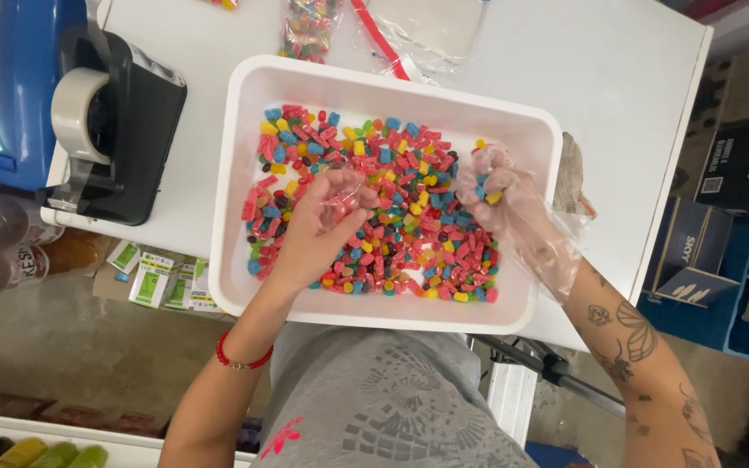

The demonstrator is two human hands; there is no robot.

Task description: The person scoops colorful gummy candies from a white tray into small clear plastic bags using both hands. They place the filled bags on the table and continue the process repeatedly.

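Plastic-gloved, your right hand (pixel 500 186) is pinching a small clump of sugared gummy candies (pixel 374 199) above the right end of the white tray (pixel 244 104), fingers closed tight around them. Your bare left hand (pixel 322 212) is hovering over the tray's middle, curled around what looks like a small clear bag (pixel 342 201); whether its mouth is open I cannot tell. The rest of the candies are lying loose across the tray floor. Risks, as I judge them: the loose glove is bunching at the wrist and could slip, letting pieces drop outside the tray's right rim onto the table (pixel 617 78). If the bag mouth is collapsing, candies could bounce off it. The tray's near edge is overhanging the table toward you, so leaning on it could tip it. The tape dispenser (pixel 101 121) left of the tray is well apart.
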